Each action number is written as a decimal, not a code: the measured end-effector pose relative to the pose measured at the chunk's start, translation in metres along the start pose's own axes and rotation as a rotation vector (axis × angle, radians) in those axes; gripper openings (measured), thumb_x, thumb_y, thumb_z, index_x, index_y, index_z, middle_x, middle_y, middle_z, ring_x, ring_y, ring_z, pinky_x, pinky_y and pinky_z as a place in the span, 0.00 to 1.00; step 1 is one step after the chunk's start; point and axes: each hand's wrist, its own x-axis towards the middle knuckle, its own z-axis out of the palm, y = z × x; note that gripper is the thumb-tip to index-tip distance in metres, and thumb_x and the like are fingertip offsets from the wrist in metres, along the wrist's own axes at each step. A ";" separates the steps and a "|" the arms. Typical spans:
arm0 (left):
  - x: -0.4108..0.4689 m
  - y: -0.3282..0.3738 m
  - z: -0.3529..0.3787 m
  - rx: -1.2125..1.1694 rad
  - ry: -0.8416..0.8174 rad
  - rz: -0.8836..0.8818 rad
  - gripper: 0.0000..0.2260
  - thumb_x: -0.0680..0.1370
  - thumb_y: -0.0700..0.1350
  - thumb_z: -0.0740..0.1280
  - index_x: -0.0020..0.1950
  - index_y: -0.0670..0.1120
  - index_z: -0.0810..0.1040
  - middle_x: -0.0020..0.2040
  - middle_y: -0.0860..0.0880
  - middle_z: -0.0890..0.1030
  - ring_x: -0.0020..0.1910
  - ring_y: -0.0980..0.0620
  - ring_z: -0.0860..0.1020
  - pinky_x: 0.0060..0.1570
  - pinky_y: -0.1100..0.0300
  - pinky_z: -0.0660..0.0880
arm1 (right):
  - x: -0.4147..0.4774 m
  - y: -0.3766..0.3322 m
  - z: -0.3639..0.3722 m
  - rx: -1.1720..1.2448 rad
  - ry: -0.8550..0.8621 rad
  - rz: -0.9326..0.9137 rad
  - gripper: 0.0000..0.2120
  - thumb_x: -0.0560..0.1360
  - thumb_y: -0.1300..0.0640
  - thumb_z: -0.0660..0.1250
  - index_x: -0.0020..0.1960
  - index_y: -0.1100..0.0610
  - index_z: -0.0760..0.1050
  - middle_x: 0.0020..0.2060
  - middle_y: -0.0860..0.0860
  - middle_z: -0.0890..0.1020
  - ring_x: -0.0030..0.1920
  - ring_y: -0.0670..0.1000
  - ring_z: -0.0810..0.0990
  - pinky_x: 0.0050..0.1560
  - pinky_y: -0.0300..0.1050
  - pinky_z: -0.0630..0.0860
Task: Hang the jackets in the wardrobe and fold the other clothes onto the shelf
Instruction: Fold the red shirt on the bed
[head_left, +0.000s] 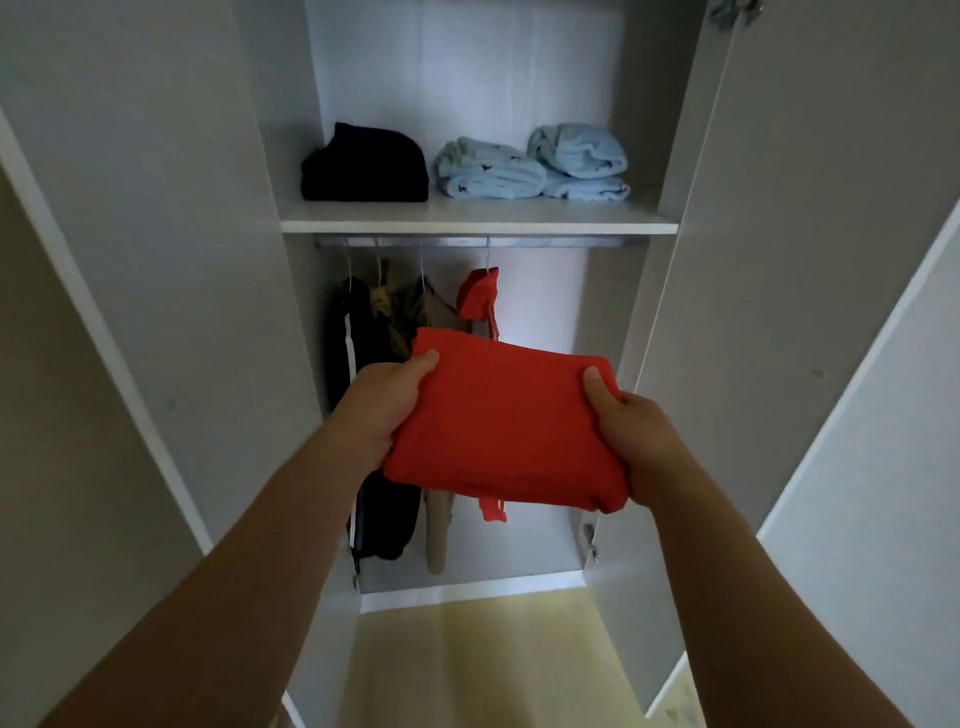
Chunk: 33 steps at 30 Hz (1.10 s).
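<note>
A folded red garment (504, 421) is held flat in front of the open wardrobe, below the shelf (478, 218). My left hand (384, 405) grips its left edge, thumb on top. My right hand (631, 431) grips its right edge the same way. On the shelf lie a folded dark garment (363, 166) at the left and folded light blue clothes (488, 171) in the middle, with a stack of two more light blue pieces (579, 161) at the right. Under the shelf a black jacket (358, 332), an olive jacket (421, 312) and a red jacket (480, 296) hang on the rail (545, 241), partly hidden by the red garment.
The wardrobe doors stand open: the left door (130, 260) and the right door (831, 234). A light wooden floor (467, 660) shows below the wardrobe base. The rail's right half holds no hangers.
</note>
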 end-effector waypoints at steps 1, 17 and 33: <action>0.023 0.012 0.006 0.007 0.027 0.025 0.13 0.77 0.61 0.70 0.47 0.52 0.81 0.42 0.50 0.85 0.44 0.48 0.84 0.41 0.56 0.77 | 0.026 -0.012 0.000 0.010 -0.022 -0.006 0.26 0.75 0.32 0.65 0.59 0.53 0.75 0.50 0.54 0.84 0.50 0.58 0.84 0.57 0.62 0.81; 0.322 0.192 0.030 0.064 0.272 0.388 0.15 0.79 0.59 0.69 0.38 0.51 0.79 0.36 0.56 0.80 0.27 0.65 0.79 0.21 0.72 0.70 | 0.349 -0.217 0.059 -0.175 0.043 -0.572 0.19 0.78 0.47 0.70 0.65 0.48 0.69 0.44 0.42 0.79 0.41 0.42 0.80 0.30 0.31 0.73; 0.498 0.172 0.086 1.253 0.008 0.529 0.29 0.85 0.62 0.45 0.83 0.50 0.52 0.83 0.50 0.53 0.82 0.46 0.51 0.79 0.43 0.51 | 0.502 -0.204 0.126 -1.166 -0.007 -0.634 0.26 0.86 0.44 0.47 0.77 0.57 0.64 0.75 0.56 0.69 0.74 0.57 0.66 0.76 0.54 0.61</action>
